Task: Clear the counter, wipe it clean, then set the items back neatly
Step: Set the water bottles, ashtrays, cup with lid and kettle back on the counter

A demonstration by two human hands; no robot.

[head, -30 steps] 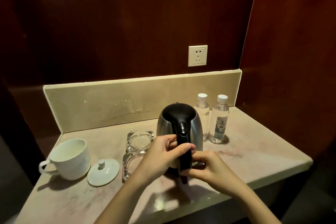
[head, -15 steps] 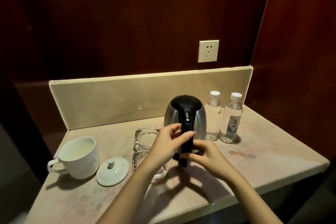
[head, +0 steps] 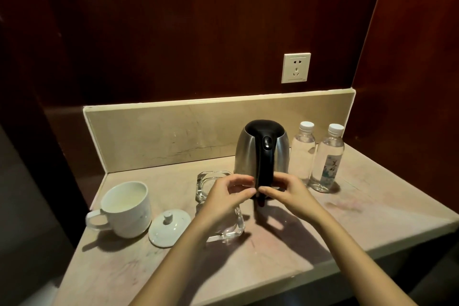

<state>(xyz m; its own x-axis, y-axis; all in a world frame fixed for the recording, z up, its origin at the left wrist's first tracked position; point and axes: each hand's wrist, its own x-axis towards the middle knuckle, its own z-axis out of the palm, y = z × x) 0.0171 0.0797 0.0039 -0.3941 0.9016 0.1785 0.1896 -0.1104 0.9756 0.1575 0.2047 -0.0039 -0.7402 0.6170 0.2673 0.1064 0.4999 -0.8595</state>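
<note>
A steel kettle with a black lid and handle stands on the beige stone counter, towards the back right. My left hand and my right hand meet at the lower end of its handle, fingertips pinching it from either side. Two clear glass ashtrays lie left of the kettle, one at the back and one at the front, both partly hidden by my left arm. A white mug and its lid sit at the left.
Two water bottles stand close beside the kettle on its right. A stone backsplash runs along the back, with a wall socket above it. Dark wood walls close in the back and right side.
The kettle now stands farther back, beside the bottles. My left hand has loosened from a full wrap on the handle to a fingertip pinch at its lower end.
</note>
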